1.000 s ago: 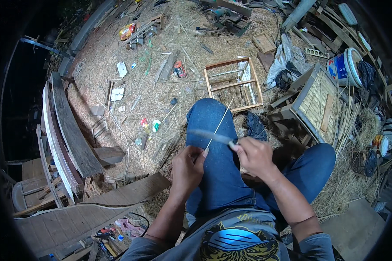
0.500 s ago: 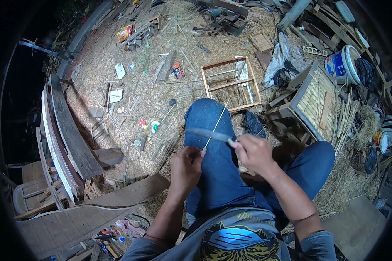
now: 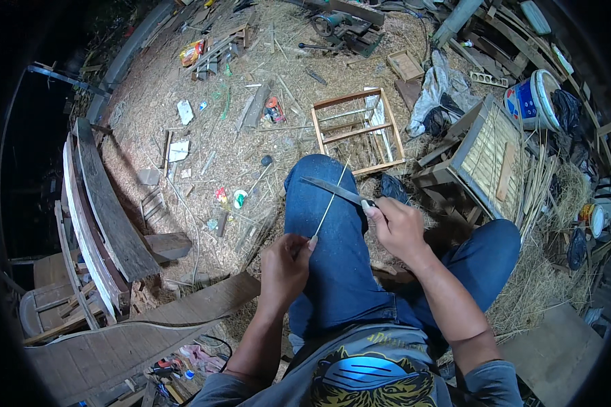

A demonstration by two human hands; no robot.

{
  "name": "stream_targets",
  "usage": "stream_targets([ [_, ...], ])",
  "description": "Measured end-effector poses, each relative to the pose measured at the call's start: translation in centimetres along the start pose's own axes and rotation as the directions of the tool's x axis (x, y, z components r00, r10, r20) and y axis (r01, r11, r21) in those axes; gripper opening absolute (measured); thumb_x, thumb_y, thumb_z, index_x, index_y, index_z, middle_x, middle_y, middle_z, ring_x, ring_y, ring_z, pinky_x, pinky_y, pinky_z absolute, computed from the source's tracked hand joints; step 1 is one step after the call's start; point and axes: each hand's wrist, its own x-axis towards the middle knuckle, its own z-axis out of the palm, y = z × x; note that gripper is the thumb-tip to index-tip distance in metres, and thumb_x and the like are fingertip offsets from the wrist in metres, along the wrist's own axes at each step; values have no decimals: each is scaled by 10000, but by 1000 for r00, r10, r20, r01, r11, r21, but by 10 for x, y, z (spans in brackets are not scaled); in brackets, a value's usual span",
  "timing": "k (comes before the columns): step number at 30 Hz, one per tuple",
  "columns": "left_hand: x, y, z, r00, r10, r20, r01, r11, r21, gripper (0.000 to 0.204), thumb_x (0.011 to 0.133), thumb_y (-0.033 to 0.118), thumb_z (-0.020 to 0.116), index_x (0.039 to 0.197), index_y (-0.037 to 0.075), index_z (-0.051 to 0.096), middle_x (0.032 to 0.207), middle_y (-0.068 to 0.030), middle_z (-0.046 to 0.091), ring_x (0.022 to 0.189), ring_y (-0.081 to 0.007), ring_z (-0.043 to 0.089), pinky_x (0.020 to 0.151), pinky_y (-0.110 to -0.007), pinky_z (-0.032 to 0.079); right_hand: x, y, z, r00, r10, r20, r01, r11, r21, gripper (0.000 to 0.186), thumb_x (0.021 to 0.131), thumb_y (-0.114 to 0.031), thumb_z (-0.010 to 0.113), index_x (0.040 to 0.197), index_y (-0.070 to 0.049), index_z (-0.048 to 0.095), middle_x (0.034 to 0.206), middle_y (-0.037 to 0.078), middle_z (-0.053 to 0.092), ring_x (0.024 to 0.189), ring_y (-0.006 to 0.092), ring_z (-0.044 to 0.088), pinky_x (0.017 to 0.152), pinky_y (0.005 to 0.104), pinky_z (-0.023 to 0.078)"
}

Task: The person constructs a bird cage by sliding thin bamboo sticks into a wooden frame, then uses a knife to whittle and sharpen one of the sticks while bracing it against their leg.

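Note:
My left hand (image 3: 285, 264) is closed, pinching the lower end of a thin pale stick (image 3: 326, 214) that slants up over my jeans-clad left thigh (image 3: 329, 271). In my right hand (image 3: 397, 230) is a knife, gripped by its handle; its long metal blade (image 3: 329, 188) lies across the stick above my knee, pointing leftward. My left fingertips partly hide the stick's end, and my right fingers cover most of the handle.
A wooden frame (image 3: 356, 139) lies beyond my knee, with a slatted panel (image 3: 482, 156) and white bucket (image 3: 533, 102) to the right. Curved planks (image 3: 112, 210) and a long board (image 3: 88, 359) line the left. Scraps and a machine (image 3: 332, 27) are on the shaving-strewn floor (image 3: 149, 115).
The blade, blurred earlier, now shows sharply and sits farther up along the stick. My right hand has shifted slightly upward; my left hand has moved a little down and left with the stick.

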Motion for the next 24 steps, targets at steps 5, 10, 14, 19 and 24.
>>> stream_targets([
  [5,-7,-10,-4,997,-59,43,59,998,5,254,1011,178,799,989,-68,745,802,-83,747,764,-80,650,689,-293,526,-4,-5,3,993,-116,-10,116,993,14,199,997,-259,718,877,-101,704,727,91,682,593,307,692,528,428,534],
  [10,-10,-4,-4,1000,-26,3,26,999,-36,258,991,175,815,968,-72,747,810,-189,765,737,-164,733,695,-330,557,-9,-10,2,972,-217,90,217,976,1,189,965,-250,744,858,-103,691,735,92,678,613,313,697,530,432,529],
  [14,-10,-6,-4,1000,-24,-6,24,999,24,261,1000,186,809,986,-66,746,793,-146,747,728,-134,685,686,-319,539,-3,1,1,998,-54,14,54,998,-28,226,958,-269,757,829,-107,666,740,87,666,629,296,706,537,427,529],
  [19,-9,-6,-5,1000,-17,9,16,999,46,283,1014,205,799,996,-70,738,770,-100,727,708,-101,630,655,-306,511,-5,-9,3,979,-203,10,203,979,17,242,963,-274,755,816,-105,663,690,81,648,606,296,696,517,429,523],
  [24,-9,-15,-1,1000,4,-13,-3,999,32,289,1017,212,795,1002,-71,738,752,-94,709,695,-105,617,638,-318,504,-8,-7,4,991,-136,6,136,990,-27,244,985,-286,724,821,-112,677,687,76,648,571,285,681,510,422,523],
])
